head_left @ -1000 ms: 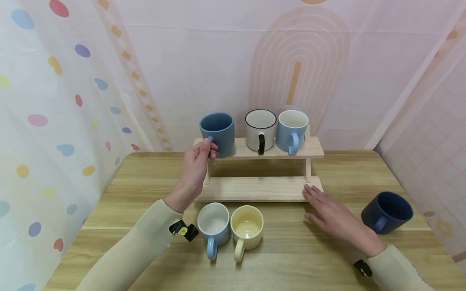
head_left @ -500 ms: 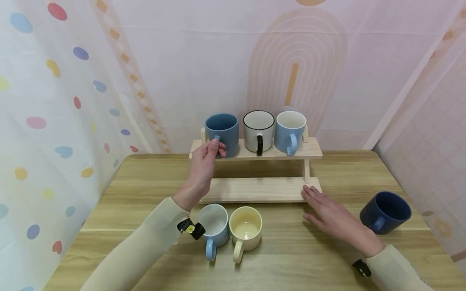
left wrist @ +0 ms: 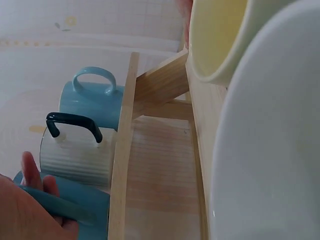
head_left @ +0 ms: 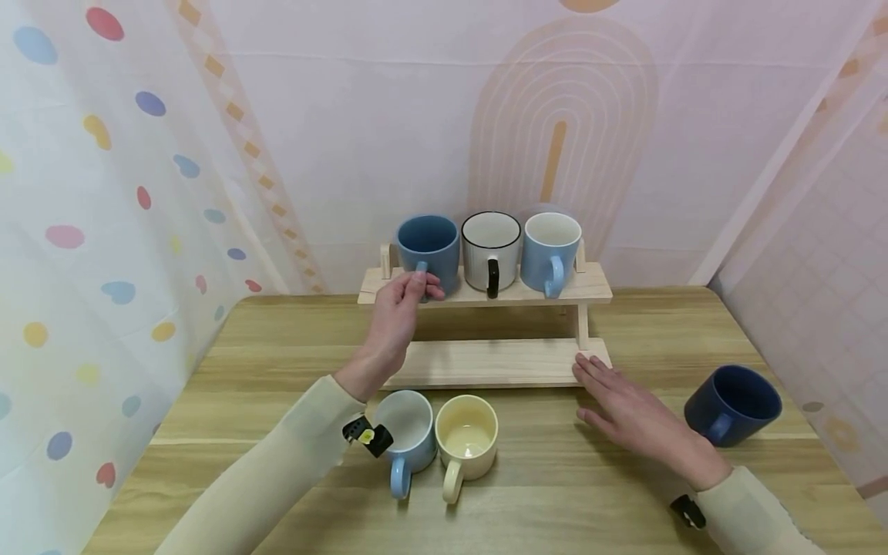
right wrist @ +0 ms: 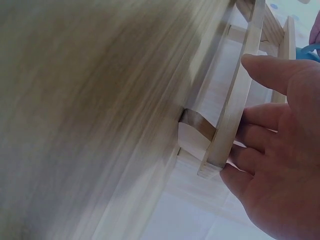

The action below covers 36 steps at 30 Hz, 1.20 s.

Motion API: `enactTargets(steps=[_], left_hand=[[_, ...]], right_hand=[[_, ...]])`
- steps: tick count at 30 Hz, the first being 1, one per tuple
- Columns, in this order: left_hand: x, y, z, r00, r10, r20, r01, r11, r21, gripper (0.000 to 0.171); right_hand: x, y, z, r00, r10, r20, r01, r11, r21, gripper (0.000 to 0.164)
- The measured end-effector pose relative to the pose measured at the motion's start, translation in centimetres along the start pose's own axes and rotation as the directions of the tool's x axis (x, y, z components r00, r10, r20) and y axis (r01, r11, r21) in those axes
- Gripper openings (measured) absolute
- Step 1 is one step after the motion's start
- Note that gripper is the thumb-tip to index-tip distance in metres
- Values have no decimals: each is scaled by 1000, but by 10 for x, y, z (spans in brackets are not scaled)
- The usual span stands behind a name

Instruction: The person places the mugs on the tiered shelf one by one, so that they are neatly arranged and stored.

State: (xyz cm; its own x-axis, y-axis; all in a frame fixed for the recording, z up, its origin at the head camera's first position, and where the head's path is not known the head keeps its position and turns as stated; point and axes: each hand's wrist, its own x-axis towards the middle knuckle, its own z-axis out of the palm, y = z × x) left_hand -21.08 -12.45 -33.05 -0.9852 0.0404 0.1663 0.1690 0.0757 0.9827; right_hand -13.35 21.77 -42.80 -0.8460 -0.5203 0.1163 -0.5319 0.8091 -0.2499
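On the upper shelf of the wooden rack [head_left: 486, 362], my left hand [head_left: 395, 316] pinches the handle of a dark blue-grey mug [head_left: 432, 250] at the left end. Beside that mug stand a white mug [head_left: 479, 270] with a black rim and handle, and a light blue mug [head_left: 541, 262] with a white inside. The left wrist view shows the fingers round the handle [left wrist: 60, 205]. My right hand [head_left: 627, 408] rests with extended fingers on the right end of the lower shelf. In the right wrist view its fingertips [right wrist: 237, 177] touch the board's edge.
In front of the rack, a pale blue mug [head_left: 415, 443] and a cream-yellow mug [head_left: 479, 455] stand side by side on the wooden table [head_left: 555, 509]. A navy mug [head_left: 701, 412] lies tilted at the right. A patterned curtain [head_left: 361, 131] hangs behind.
My left hand has moved right with the blue-grey mug, bringing it close to the white mug on the upper shelf. The right hand has stayed on the lower shelf.
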Motion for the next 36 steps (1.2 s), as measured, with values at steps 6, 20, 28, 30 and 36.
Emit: enactTargets(steps=[6, 20, 28, 30, 36], left_hand=[[0, -1, -5, 996, 11, 93, -20, 996, 93, 39], [8, 2, -18, 961, 25, 276, -88, 972, 218, 43], [13, 2, -19, 969, 32, 243, -88, 970, 225, 42], [14, 2, -20, 970, 33, 239, -89, 970, 228, 42], [14, 0, -23, 978, 33, 206, -83, 967, 240, 42]], right_hand=[[0, -1, 0, 1000, 2, 6, -2, 1000, 3, 63], [-1, -1, -1, 1000, 7, 17, -7, 1000, -2, 63], [1, -1, 0, 1000, 10, 24, -9, 1000, -7, 64], [1, -1, 0, 1000, 10, 26, -9, 1000, -10, 65], [1, 0, 0, 999, 15, 35, -15, 1000, -8, 65]])
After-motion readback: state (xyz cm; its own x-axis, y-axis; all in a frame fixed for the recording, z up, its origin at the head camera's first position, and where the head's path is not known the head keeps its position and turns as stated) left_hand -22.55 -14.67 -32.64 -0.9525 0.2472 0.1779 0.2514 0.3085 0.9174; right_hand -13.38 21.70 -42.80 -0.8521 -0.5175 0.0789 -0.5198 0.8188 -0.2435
